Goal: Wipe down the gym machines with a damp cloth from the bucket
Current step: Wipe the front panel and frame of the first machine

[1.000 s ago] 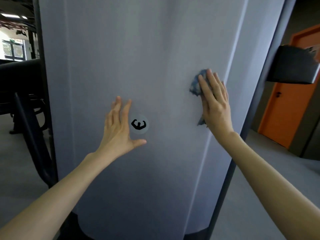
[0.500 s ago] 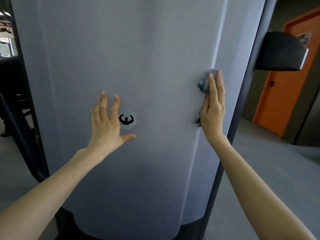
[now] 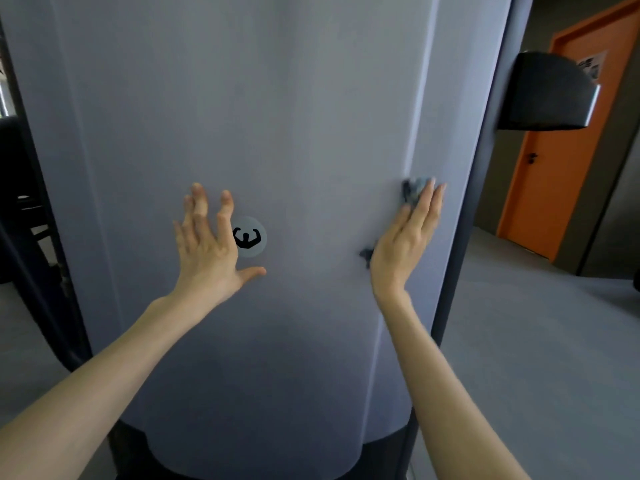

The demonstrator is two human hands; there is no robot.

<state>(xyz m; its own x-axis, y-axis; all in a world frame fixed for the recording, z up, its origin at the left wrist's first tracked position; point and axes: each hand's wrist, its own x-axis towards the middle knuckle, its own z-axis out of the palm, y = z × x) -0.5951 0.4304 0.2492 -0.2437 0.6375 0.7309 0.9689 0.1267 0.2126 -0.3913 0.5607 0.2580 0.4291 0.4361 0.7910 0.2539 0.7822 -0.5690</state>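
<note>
The right grip (image 3: 407,244), fingers straight, presses a blue cloth (image 3: 413,189) against the grey machine panel (image 3: 311,98); the left grip (image 3: 207,247) is spread to its left.

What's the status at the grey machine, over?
Right hand flat, pressing cloth on grey machine panel. Left hand open beside round logo, holding nothing. No obstacle on panel.

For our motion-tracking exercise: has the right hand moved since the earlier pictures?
Yes. The right hand, pressing the cloth to the panel, has slid downward: it sat higher than the round logo sticker, now level with it.
</note>
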